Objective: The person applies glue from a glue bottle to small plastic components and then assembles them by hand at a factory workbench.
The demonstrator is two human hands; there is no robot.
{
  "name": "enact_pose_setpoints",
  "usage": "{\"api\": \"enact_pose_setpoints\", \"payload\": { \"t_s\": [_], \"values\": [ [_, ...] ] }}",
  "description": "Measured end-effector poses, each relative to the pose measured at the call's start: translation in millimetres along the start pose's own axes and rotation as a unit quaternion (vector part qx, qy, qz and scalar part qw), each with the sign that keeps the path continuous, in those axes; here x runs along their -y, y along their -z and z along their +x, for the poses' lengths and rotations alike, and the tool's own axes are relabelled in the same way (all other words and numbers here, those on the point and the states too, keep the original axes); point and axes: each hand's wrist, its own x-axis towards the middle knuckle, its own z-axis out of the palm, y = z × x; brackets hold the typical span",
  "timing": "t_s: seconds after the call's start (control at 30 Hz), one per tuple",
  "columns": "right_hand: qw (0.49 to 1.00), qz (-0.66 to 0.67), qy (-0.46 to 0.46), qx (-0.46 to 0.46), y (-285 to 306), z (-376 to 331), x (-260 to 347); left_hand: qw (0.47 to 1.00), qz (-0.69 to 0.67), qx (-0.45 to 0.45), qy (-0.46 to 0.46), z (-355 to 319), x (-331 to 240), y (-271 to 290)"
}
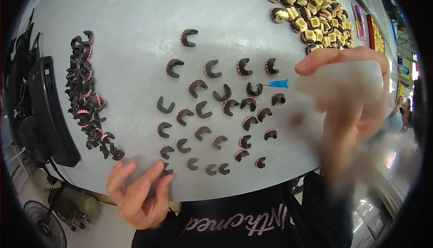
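Observation:
My right hand point(352, 99), blurred, holds a translucent white squeeze bottle point(338, 81) with a blue needle tip point(278, 84). The needle points left at a black C-shaped clip point(253, 89) with pink ridges. Several such clips point(203, 108) lie spread in loose rows on the grey round table point(135, 13). My left hand point(137, 194) rests at the table's near edge, fingers spread and holding nothing, next to the nearest clip point(167, 170).
A long pile of black and pink clips point(85, 94) lies at the left. A heap of yellow and black parts point(311, 9) sits at the far right. A black device with cables point(45, 108) stands at the left edge; a fan point(43, 223) is on the floor.

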Motion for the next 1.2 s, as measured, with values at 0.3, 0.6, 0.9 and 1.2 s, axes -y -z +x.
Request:
{"api": "enact_pose_setpoints", "payload": {
  "t_s": [0.3, 0.6, 0.9, 1.2],
  "values": [
    [1.0, -0.024, -0.004, 0.018, -5, -3, -3, 1.0, 0.0, 0.008, -0.028, -4, 9, 1],
    [0.999, -0.045, -0.015, 0.025, -2, -2, -1, 0.999, -0.004, 0.013, -0.034, -2, 6, 1],
    [0.989, -0.093, -0.108, -0.044, -7, -7, 19, 1.0, 0.0, 0.012, -0.01, -7, 7, 2],
    [0.983, -0.14, -0.116, 0.0, -5, 0, 26, 1.0, 0.002, 0.013, -0.015, -3, 3, 1]
  ]
}}
